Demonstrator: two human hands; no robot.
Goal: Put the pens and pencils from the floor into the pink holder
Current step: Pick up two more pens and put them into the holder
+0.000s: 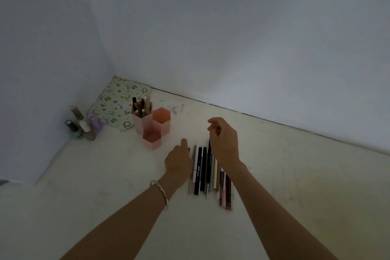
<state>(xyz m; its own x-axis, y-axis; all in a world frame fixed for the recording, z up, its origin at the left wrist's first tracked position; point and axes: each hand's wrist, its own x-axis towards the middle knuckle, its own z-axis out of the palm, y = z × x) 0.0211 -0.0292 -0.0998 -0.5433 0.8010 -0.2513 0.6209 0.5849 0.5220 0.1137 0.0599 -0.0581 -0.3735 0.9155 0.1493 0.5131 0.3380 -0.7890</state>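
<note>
Pens and pencils (205, 173) in a tight row on the pale floor (105, 175), side by side, long axes pointing away toward the wall (232, 38): black barrels at the left of the row, white and grey ones among them, pinkish and dark brown ones at the right, nearer end. Left hand (178, 159) palm down just beside the left edge of the row, fingers loosely extended and spread low over the floor, gripping nothing; silver bracelet (161, 193) on that wrist. Right hand (223, 139) raised above the far end of the row, thumb and forefinger pinched together on the top of a thin dark pen (209, 146), which stands nearly upright with its lower end still among the others; remaining fingers curled in. Pink holder (150, 126) well to the left and farther away, made of three hexagonal cups joined together: tallest cup at the back left already holding several pens and pencils, the other two with nothing visible inside. Floral patterned mat (118, 104) in the corner behind the holder. Small bottles (84, 125) clustered against the left wall, one lilac, one brown-capped, one with a gold top. Dim light throughout; printing on the barrels too small to read.
</note>
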